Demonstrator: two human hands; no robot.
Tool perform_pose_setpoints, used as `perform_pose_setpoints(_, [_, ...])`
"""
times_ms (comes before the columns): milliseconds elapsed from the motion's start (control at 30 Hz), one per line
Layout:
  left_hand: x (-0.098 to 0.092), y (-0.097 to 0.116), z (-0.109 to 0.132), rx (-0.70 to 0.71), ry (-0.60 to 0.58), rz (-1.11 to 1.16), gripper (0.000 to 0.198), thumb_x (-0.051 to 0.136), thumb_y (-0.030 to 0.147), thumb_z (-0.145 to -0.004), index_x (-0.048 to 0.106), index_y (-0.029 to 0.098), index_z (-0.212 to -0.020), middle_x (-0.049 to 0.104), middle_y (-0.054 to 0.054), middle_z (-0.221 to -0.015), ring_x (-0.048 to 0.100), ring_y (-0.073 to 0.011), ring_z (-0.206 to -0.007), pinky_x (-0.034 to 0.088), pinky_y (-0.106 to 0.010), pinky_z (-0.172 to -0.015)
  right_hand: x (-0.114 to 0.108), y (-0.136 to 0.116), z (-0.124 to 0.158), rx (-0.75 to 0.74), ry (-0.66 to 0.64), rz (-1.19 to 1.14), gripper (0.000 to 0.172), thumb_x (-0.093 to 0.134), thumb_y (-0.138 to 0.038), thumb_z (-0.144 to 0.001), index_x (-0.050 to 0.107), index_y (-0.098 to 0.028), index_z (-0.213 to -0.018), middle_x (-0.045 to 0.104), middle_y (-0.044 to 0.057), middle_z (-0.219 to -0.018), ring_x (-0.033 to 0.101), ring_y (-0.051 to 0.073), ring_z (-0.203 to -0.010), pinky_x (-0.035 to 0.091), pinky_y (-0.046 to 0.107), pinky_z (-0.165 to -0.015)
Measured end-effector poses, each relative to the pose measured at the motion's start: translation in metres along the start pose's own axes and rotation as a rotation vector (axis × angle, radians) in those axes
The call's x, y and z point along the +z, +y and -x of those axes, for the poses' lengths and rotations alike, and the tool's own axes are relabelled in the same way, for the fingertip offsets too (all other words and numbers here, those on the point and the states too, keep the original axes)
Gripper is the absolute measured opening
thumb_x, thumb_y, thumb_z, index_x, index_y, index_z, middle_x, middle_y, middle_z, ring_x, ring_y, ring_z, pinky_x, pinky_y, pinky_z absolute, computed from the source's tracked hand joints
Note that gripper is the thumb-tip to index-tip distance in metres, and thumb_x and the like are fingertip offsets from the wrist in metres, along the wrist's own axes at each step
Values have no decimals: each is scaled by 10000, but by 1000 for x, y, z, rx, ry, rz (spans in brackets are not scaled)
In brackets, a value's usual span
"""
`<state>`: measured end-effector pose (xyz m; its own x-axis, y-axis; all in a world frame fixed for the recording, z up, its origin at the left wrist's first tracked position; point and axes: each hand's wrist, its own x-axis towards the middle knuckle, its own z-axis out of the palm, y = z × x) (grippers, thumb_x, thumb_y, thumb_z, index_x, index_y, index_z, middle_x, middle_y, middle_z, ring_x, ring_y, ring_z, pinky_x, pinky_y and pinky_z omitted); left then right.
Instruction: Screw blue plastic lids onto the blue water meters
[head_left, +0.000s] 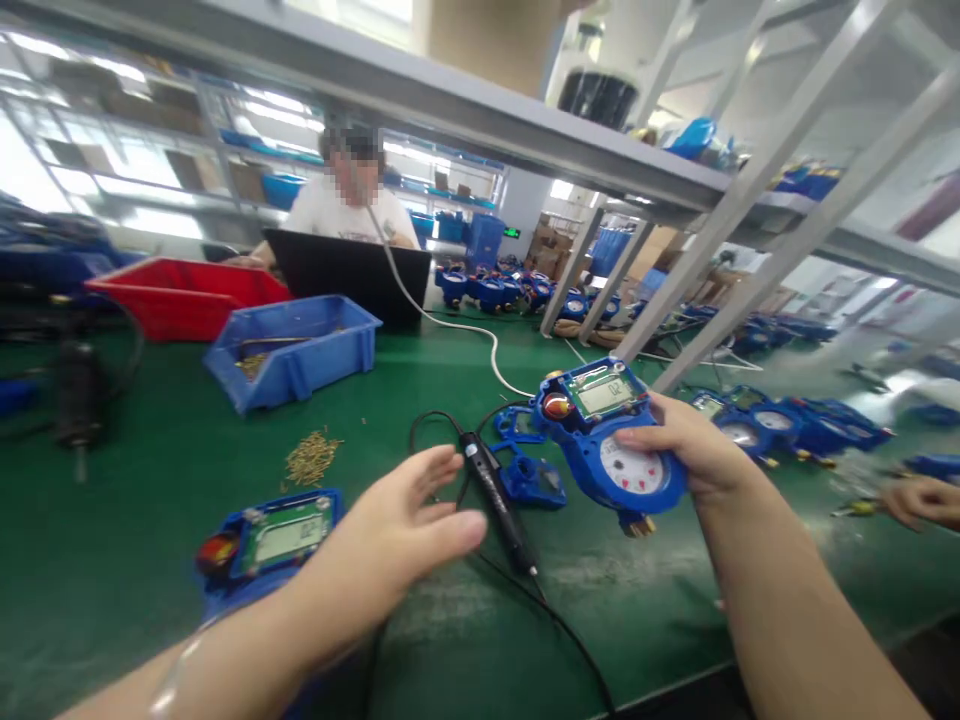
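Observation:
My right hand (682, 445) grips a blue meter (600, 440) above the green table, with its small display, circuit board and white round dial facing up. My left hand (412, 515) is raised over the table, fingers apart, holding nothing. Beyond its fingertips lies a black electric screwdriver (499, 505) with a cable. Blue plastic covers (536, 478) rest beside the screwdriver. Another open meter (281, 540) sits at the lower left, partly hidden by my left forearm. A pile of brass-coloured screws (312, 458) lies behind that meter.
A blue bin (300, 350) and a red bin (187, 295) stand at the back left. A person sits behind a black laptop (349, 275). More meters (780, 425) lie at the right, near another person's hand (922, 500). Metal posts (712, 260) and an overhead shelf (465, 110) frame the table (442, 640).

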<state>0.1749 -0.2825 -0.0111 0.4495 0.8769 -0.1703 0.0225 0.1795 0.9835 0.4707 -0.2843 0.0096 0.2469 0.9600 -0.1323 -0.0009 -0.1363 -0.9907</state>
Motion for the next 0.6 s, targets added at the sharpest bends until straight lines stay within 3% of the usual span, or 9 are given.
perform_pose_setpoints(67, [9, 21, -14, 32, 31, 127, 721, 732, 395, -609, 479, 98, -1215, 439, -177, -1344, 396, -291, -1250, 308, -432, -1055, 48, -21, -2, 10, -87, -85, 502, 783, -155, -399, 603, -166, -867, 686, 19, -730, 631, 187, -557, 512, 275, -513])
perform_pose_setpoints(167, [1, 36, -27, 105, 6, 377, 480, 693, 327, -652, 580, 112, -1066, 609, -138, -1153, 552, -264, -1080, 426, -389, -937, 123, -39, -6, 47, -282, -182, 409, 754, -161, -456, 609, -153, -838, 685, 36, -714, 618, 182, -532, 505, 283, -501])
perform_pose_setpoints(267, [-33, 44, -22, 149, 224, 584, 363, 667, 248, -628, 616, 95, -953, 690, -89, -901, 638, -194, -788, 498, -301, -770, 194, -46, -9, 40, -439, -222, 338, 721, -150, -536, 600, -129, -851, 677, 41, -727, 604, 146, -541, 500, 257, -527])
perform_pose_setpoints(367, [-90, 50, -1, 91, 325, 669, 335, 581, 224, -645, 621, 69, -940, 695, -82, -781, 637, -181, -693, 516, -287, -695, 240, -50, -11, -46, -561, -162, 356, 689, -303, -692, 575, -125, -979, 670, 55, -779, 620, 145, -634, 493, 241, -568])
perform_pose_setpoints(433, [-132, 48, 20, 106, 397, 650, 332, 512, 211, -683, 610, 67, -966, 703, -64, -767, 644, -173, -701, 523, -290, -705, 247, -51, -17, -136, -556, -80, 465, 637, -404, -761, 512, -151, -1130, 667, 72, -883, 636, 169, -784, 502, 265, -675])
perform_pose_setpoints(467, [-153, 43, 31, 99, 495, 604, 327, 486, 216, -716, 598, 66, -984, 701, -37, -731, 637, -150, -671, 519, -279, -701, 243, -49, -22, -184, -507, -30, 512, 635, -413, -764, 476, -168, -1185, 660, 80, -947, 630, 184, -865, 497, 289, -751])
perform_pose_setpoints(533, [-187, 27, 54, 66, 654, 415, 375, 427, 281, -832, 528, 23, -1084, 694, -3, -716, 614, -106, -687, 484, -297, -777, 221, -43, -40, -268, -327, 92, 565, 656, -379, -743, 443, -188, -1230, 632, 96, -1051, 599, 212, -984, 455, 336, -889])
perform_pose_setpoints(600, [-211, 4, 70, 84, 858, 101, 423, 397, 387, -879, 517, 44, -1097, 696, 24, -745, 606, -111, -746, 480, -304, -803, 185, -29, -62, -279, -113, 236, 567, 649, -341, -734, 438, -185, -1237, 604, 111, -1108, 578, 230, -1034, 427, 361, -948])
